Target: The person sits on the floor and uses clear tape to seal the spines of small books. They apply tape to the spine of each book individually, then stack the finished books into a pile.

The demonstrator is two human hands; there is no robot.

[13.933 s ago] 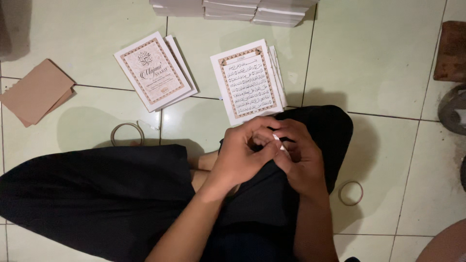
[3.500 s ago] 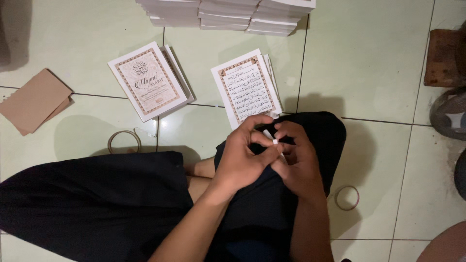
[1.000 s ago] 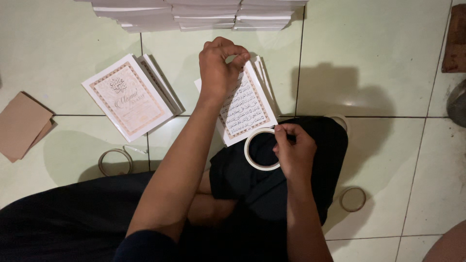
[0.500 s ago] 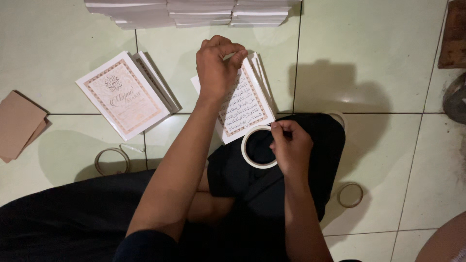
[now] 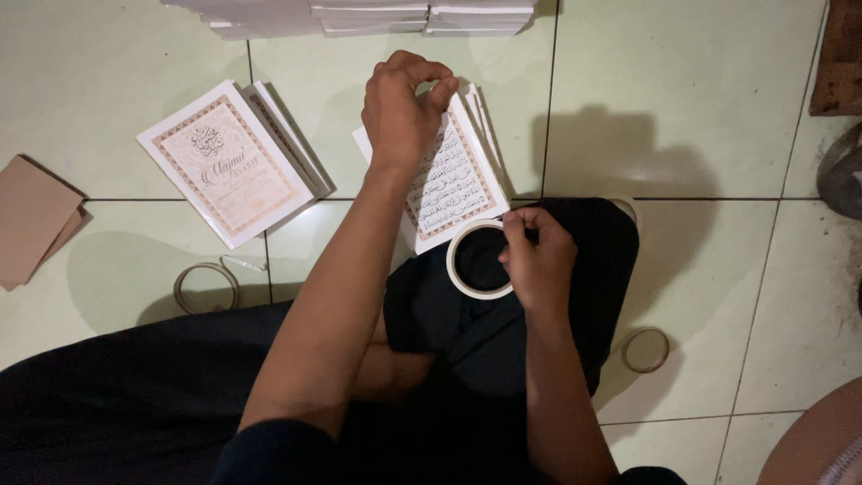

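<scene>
Pale green glazed floor tiles (image 5: 682, 99) with dark grout lines carry everything. Left hand (image 5: 401, 108) reaches forward, fingers pinched together on the top edge of a white printed booklet with an ornate border (image 5: 453, 184), which lies on a small stack just past the dark-clothed knee. Right hand (image 5: 537, 260) is closed on the rim of a white tape roll (image 5: 460, 269) resting on the lap. A second bordered booklet stack (image 5: 224, 162) lies to the left, brown cardboard pieces (image 5: 31, 220) further left, spent tape rings (image 5: 206, 287) nearby.
</scene>
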